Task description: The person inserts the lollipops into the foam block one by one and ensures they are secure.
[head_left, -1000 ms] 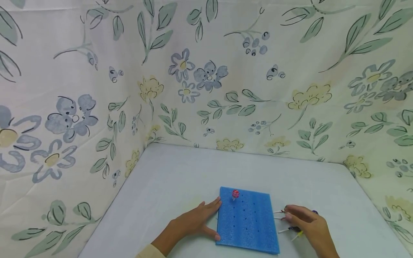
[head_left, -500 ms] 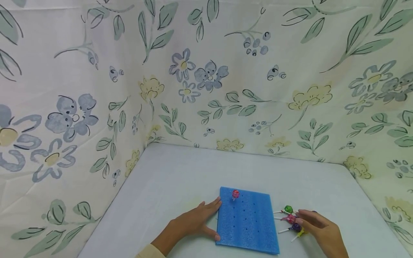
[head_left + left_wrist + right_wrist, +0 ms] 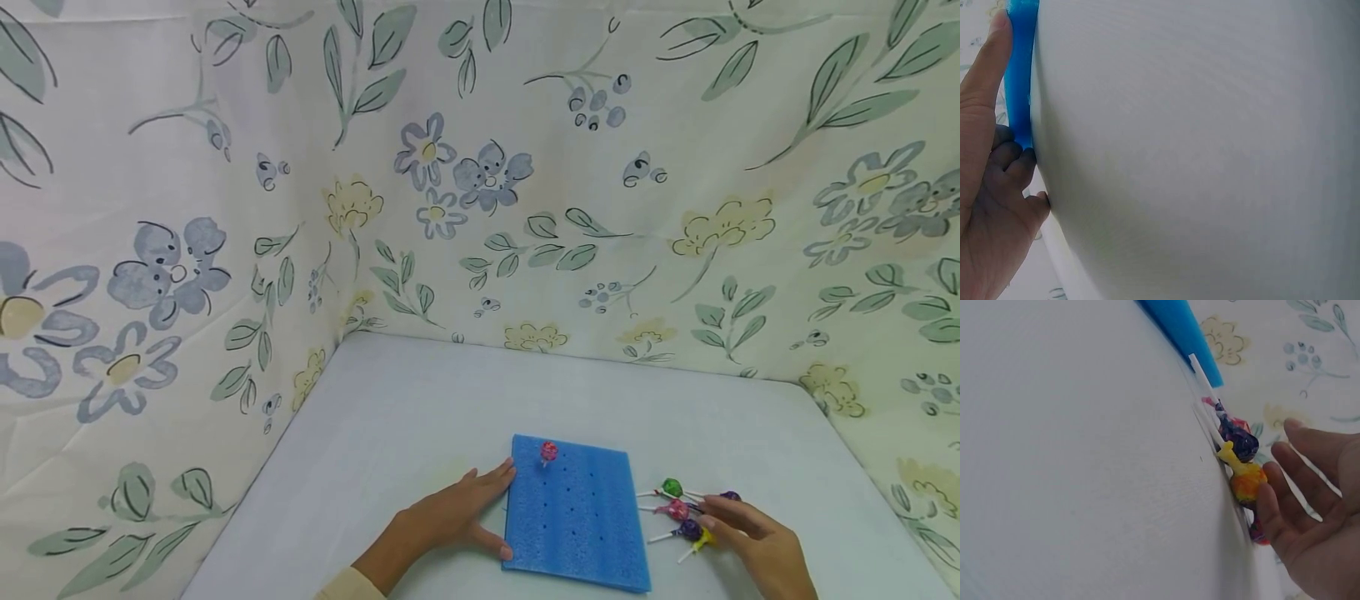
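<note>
My left hand (image 3: 457, 512) rests along the left edge of a blue foam block (image 3: 577, 542), its fingers and thumb extended against it. A red lollipop (image 3: 549, 451) stands upright in the block near its far left corner. My right hand (image 3: 757, 537) is over a group of lollipops lying right of the block, its fingers spread and slightly bent; I see nothing gripped. Near its fingertips lie a green lollipop (image 3: 672, 487), a pink one (image 3: 677, 509), a dark purple one (image 3: 689, 529) and a yellow one (image 3: 703, 540). Another purple lollipop (image 3: 731, 496) shows behind the fingers.
Several small holes dot the top of the foam block. The white table (image 3: 420, 400) extends around it, bordered by floral cloth (image 3: 562, 250) at the back and both sides. Lollipop sticks point left, toward the block.
My right hand has drawn back to the right, uncovering the green, pink and purple lollipop heads. My left hand and the foam block have stayed in place.
</note>
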Demonstrator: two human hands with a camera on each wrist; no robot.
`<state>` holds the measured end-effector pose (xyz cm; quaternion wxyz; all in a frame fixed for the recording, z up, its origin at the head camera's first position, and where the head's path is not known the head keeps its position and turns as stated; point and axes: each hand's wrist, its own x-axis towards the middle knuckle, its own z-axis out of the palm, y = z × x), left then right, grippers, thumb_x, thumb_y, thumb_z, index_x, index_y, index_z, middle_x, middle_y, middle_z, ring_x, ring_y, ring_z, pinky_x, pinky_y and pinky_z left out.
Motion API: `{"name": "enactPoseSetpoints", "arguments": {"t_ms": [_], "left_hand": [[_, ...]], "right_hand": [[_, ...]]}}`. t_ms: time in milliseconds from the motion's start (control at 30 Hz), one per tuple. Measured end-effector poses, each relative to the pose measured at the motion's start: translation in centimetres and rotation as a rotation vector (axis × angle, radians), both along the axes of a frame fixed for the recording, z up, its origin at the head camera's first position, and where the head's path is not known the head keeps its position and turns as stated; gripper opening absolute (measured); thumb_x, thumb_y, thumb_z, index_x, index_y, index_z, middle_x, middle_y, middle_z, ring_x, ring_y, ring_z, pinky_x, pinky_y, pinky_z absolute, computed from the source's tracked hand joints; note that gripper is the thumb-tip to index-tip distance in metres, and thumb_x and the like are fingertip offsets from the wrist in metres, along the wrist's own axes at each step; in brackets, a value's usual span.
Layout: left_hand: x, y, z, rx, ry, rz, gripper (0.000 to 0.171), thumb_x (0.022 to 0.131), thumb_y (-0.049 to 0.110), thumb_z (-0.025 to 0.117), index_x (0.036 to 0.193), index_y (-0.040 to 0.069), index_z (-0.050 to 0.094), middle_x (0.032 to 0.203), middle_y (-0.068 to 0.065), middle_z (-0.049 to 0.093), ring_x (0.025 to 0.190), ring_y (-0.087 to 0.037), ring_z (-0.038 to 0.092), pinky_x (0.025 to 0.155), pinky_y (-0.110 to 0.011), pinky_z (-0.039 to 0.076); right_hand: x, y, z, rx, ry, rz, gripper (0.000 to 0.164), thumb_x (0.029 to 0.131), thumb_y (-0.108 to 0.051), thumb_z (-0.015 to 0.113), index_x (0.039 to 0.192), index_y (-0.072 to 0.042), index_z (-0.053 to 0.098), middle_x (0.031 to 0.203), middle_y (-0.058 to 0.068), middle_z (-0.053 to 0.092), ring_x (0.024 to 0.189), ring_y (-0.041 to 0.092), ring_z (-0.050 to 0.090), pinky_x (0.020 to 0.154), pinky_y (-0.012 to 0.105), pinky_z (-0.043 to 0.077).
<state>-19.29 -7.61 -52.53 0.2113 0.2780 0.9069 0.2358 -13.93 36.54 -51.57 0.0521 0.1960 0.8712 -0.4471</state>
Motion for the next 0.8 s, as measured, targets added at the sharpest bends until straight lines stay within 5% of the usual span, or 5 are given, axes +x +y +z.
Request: {"name": "enactPoseSetpoints", "arguments": {"t_ms": [467, 700, 800], "left_hand": [[0.1, 0.1, 0.2, -0.009, 0.0, 0.004, 0.112, 0.082, 0.072, 0.078, 0.171, 0.028, 0.024, 0.177, 0.011, 0.018, 0.162, -0.035, 0.026, 0.125, -0.06, 0.033], [0.1, 0.2, 0.2, -0.034, 0.0, 0.02, 0.112, 0.081, 0.071, 0.08, 0.17, 0.031, 0.025, 0.177, 0.013, 0.019, 0.161, -0.038, 0.028, 0.122, -0.061, 0.036], [0.0, 0.2, 0.1, -0.042, 0.0, 0.021, 0.112, 0.081, 0.071, 0.08, 0.17, 0.031, 0.025, 0.177, 0.013, 0.019, 0.161, -0.037, 0.028, 0.122, -0.061, 0.036]], "right_hand": [[0.2, 0.9, -0.6, -0.03, -0.008, -0.059, 0.065, 0.089, -0.052, 0.085, 0.135, -0.007, 0.073, 0.116, -0.004, 0.081, 0.085, -0.011, 0.064, 0.072, 0.017, 0.054], [0.7, 1.4, -1.4, -0.099, -0.002, -0.056, 0.063, 0.087, -0.046, 0.088, 0.133, -0.006, 0.074, 0.105, -0.018, 0.08, 0.087, -0.001, 0.071, 0.075, 0.023, 0.058], [0.7, 1.4, -1.5, -0.112, 0.0, -0.061, 0.058, 0.087, -0.042, 0.089, 0.13, -0.004, 0.075, 0.106, -0.013, 0.081, 0.086, -0.002, 0.071, 0.075, 0.023, 0.059]]}}
